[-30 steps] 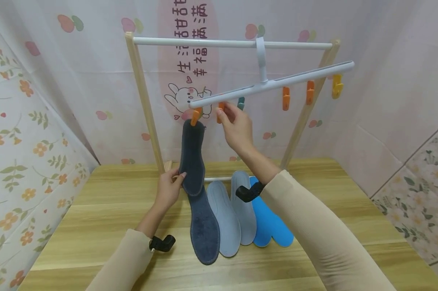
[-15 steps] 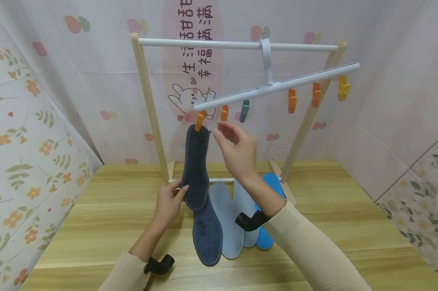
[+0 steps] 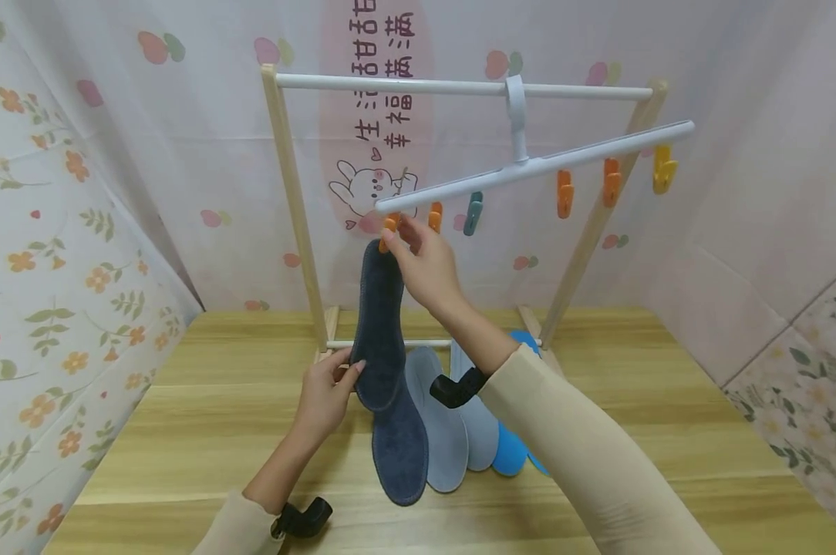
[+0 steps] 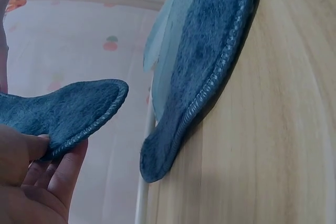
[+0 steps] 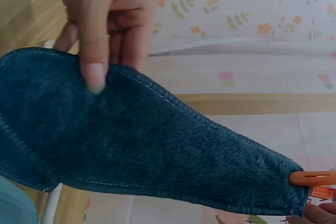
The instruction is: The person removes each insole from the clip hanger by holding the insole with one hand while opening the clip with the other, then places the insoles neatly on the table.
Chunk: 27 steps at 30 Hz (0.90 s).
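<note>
A dark blue fuzzy insole (image 3: 379, 331) hangs upright from an orange clip (image 5: 315, 178) at the left end of a white hanger (image 3: 473, 182). My left hand (image 3: 326, 393) pinches the lower left edge of that insole, thumb on its front and fingers behind, as the left wrist view also shows. At the top, my right hand (image 3: 428, 262) pinches the orange clip, its fingertips close to the insole's upper end. A matching dark insole (image 3: 400, 459) lies on the table below, its upper part covered by the hanging one.
Grey insoles (image 3: 446, 439) and blue insoles (image 3: 510, 451) lie in a row to the right. Other clips, such as a green clip (image 3: 473, 213) and a yellow clip (image 3: 664, 169), hang from the tilted hanger. A wooden rack (image 3: 289, 185) with a white rod (image 3: 397, 83) carries it.
My right hand has left the second orange clip and moved left to the end clip holding the insole. My left hand keeps its pinch on the insole's lower edge.
</note>
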Each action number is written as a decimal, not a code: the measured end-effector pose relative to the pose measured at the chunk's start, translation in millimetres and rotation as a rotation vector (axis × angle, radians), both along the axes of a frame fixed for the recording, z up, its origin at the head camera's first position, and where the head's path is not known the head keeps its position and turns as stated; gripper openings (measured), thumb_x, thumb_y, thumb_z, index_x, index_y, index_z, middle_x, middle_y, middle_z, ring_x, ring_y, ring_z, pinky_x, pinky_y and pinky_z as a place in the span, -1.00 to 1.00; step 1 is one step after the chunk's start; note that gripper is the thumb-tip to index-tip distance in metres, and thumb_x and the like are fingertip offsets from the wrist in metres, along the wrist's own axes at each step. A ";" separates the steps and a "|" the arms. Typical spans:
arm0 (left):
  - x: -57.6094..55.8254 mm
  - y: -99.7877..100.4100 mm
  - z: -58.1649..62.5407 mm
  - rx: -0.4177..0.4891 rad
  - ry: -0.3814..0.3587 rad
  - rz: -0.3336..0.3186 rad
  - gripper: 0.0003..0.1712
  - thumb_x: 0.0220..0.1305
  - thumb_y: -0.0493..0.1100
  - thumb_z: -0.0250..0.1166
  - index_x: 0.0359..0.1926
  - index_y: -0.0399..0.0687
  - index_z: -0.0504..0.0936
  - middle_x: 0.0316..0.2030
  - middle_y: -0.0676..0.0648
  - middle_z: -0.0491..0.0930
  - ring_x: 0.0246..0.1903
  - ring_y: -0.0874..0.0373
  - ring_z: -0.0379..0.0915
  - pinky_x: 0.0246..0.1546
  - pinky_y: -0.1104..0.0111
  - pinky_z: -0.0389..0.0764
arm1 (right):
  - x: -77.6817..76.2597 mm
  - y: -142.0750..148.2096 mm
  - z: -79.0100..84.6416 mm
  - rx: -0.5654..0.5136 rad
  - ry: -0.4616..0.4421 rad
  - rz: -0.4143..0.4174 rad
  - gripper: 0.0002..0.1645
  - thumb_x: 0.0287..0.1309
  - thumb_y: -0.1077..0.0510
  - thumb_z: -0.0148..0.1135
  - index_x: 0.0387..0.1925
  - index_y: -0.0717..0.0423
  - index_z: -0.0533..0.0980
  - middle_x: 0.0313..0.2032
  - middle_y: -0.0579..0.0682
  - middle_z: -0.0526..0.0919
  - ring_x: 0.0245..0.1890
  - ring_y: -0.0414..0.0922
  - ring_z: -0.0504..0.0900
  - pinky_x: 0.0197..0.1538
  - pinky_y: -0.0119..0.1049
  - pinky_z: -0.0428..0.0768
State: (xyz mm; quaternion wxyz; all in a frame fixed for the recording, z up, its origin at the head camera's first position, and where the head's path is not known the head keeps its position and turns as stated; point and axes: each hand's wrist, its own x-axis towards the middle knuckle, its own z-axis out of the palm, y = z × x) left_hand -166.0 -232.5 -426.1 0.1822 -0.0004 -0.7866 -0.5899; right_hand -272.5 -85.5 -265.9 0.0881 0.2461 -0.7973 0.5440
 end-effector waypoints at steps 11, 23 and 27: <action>3.9 6.6 1.4 -0.007 0.025 -0.005 -0.71 0.43 -0.34 0.22 0.12 -0.28 0.66 -0.09 -0.27 0.70 -0.17 -0.12 0.76 -0.27 0.39 0.76 | -10.0 -12.1 6.0 -0.067 -0.096 -0.065 -0.46 0.47 -0.13 0.10 0.32 0.00 0.50 0.23 -0.02 0.66 0.31 -0.11 0.56 0.40 -0.12 0.49; 8.7 8.6 3.9 0.001 0.000 -0.019 -0.73 0.43 -0.36 0.21 0.08 -0.31 0.67 -0.05 -0.30 0.72 -0.17 -0.10 0.76 -0.27 0.39 0.76 | -12.8 -18.3 9.3 -0.135 -0.115 -0.185 -0.51 0.47 -0.08 0.12 0.28 0.03 0.56 0.13 -0.01 0.72 0.18 -0.13 0.62 0.30 -0.17 0.58; 15.0 5.7 1.1 -0.039 -0.014 -0.003 -0.79 0.42 -0.36 0.22 0.00 -0.31 0.69 -0.11 -0.29 0.73 -0.19 -0.08 0.77 -0.35 0.42 0.73 | -15.4 -20.2 11.1 -0.145 -0.109 -0.200 -0.55 0.47 -0.05 0.12 0.23 0.06 0.60 0.06 0.01 0.75 0.08 -0.14 0.65 0.21 -0.21 0.63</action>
